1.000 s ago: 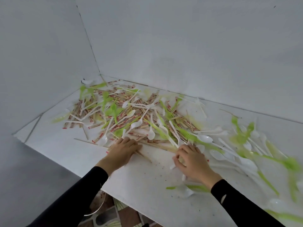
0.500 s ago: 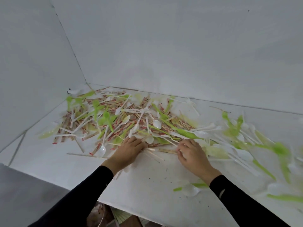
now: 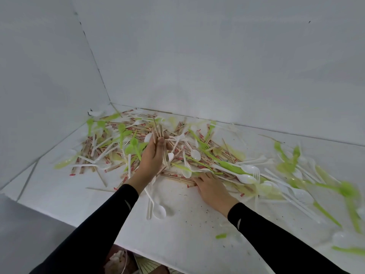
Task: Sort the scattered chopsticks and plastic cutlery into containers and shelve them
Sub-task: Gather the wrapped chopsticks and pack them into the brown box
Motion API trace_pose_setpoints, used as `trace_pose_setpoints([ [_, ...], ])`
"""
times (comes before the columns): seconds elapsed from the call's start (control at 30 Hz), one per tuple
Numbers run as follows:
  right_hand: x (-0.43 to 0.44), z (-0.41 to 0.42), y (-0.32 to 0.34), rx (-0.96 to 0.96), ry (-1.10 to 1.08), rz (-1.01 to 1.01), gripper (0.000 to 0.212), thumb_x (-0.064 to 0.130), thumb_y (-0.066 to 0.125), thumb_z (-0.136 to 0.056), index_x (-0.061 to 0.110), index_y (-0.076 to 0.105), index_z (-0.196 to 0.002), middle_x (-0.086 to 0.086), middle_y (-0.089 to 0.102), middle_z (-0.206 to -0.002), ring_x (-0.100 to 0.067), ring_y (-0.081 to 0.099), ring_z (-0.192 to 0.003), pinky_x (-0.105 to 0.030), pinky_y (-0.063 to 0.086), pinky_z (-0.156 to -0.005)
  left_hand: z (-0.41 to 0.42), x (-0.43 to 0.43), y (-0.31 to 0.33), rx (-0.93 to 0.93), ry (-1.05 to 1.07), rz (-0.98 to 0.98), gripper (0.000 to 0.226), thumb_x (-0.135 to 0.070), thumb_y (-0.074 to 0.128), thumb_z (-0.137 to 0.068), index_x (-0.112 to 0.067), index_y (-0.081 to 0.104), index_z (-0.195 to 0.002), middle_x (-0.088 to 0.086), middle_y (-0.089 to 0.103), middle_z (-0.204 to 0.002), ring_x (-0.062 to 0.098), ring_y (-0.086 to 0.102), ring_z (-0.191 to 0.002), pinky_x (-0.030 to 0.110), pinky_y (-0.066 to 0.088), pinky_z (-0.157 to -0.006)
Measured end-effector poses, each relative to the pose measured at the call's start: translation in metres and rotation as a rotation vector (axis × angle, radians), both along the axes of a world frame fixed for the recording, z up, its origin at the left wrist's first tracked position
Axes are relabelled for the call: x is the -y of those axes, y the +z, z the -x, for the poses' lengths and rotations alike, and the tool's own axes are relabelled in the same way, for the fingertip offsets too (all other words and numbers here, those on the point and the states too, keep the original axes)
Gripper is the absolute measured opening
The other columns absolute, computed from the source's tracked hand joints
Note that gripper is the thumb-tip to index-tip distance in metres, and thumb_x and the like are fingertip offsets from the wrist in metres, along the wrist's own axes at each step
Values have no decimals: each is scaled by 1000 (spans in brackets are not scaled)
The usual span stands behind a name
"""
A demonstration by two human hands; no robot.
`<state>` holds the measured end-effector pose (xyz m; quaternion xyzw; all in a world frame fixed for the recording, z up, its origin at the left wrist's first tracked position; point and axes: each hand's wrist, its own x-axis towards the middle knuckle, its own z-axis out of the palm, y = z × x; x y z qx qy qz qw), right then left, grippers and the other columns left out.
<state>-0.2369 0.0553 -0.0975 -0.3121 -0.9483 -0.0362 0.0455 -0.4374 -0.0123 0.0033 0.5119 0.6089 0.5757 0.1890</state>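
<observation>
Left hand (image 3: 153, 157) grips bare chopsticks (image 3: 158, 129); right hand (image 3: 210, 187) lies flat; red print on wrappers (image 3: 85, 149) unreadable.

views: 1 — head-worn, wide-angle | position: up over the near edge of the white table (image 3: 177, 240) | facing: forward and down, into the corner where 2 white walls (image 3: 217, 66) meet | range: close — both sleeves (image 3: 102, 224) come in from the bottom edge, chopsticks (image 3: 136, 128) sit mid-frame | edges: right side smeared

Staged sorting booth: plain white panel walls (image 3: 217, 66) meeting in corner, white tabletop (image 3: 187, 234) strewn with plastic cutlery (image 3: 195, 154).
</observation>
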Motion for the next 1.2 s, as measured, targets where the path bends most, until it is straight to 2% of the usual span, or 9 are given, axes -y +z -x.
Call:
trace_pose_setpoints([
  [0.13,-1,-6,1,-134,23,17,17,17,80,-74,15,66,-85,-4,64,-86,-23,64,-77,-33,54,-67,6,-4,-1,142,-18,-6,14,-35,42,-102,-27,51,-95,-14,52,-64,7,46,-57,26,41,-55],
  [0.3,-9,-23,3,-236,49,47,20,24,43,-96,15,61,-92,-1,64,-85,-23,61,-75,-35,49,-66,15,-9,-28,-280,-16,251,22,-40,66,-90,-18,67,-89,-8,47,-53,5,38,-42,17,31,-44],
  [0.4,-17,-35,7,-309,41,147,37,30,29,-100,13,61,-108,-3,59,-101,-22,56,-90,-34,48,-77,21,-10,-52,-651,-73,499,33,-46,59,-94,-18,63,-77,-5,53,-63,10,51,-56,23,35,-49],
  [0.5,-24,-48,12,-348,24,237,28,18,42,-101,8,63,-117,-3,52,-106,-17,50,-92,-28,43,-80,27,-11,-73,-876,-118,616,27,-44,54,-97,-23,68,-105,-6,64,-97,19,63,-94,32,50,-70],
  [0.67,-27,-63,41,-414,-105,390,13,21,42,-101,20,54,-97,3,52,-98,-18,54,-74,-38,45,-67,33,-12,-86,-1073,-97,560,31,-40,50,-100,-33,61,-128,-11,61,-122,17,59,-112,27,43,-68],
  [0.83,-19,-65,60,-509,-165,571,23,21,48,-96,34,43,-78,8,48,-63,-8,37,-51,-27,31,-51,41,-11,-94,-1124,-151,395,28,-11,81,-74,-21,76,-99,3,62,-88,26,64,-67,24,36,-44],
  [0.93,-5,-55,48,-335,-118,501,20,24,52,-94,35,56,-79,6,57,-74,-12,49,-62,-29,39,-58,43,-10,-95,-1139,-152,343,31,-2,81,-66,-19,74,-91,2,62,-87,25,63,-69,28,45,-38],
  [1.07,0,-45,17,-164,-130,382,29,24,47,-99,27,67,-119,5,59,-109,-19,60,-90,-32,47,-72,47,-9,-99,-1195,-142,297,26,-5,78,-69,-21,67,-88,-4,64,-84,22,58,-79,34,48,-38],
  [1.2,-2,-40,7,-144,-154,258,26,29,45,-101,22,65,-116,2,54,-115,-23,60,-82,-37,51,-68,46,-6,-96,-1201,-175,236,21,-6,69,-73,-22,67,-87,-7,65,-81,16,48,-82,26,43,-36],
])
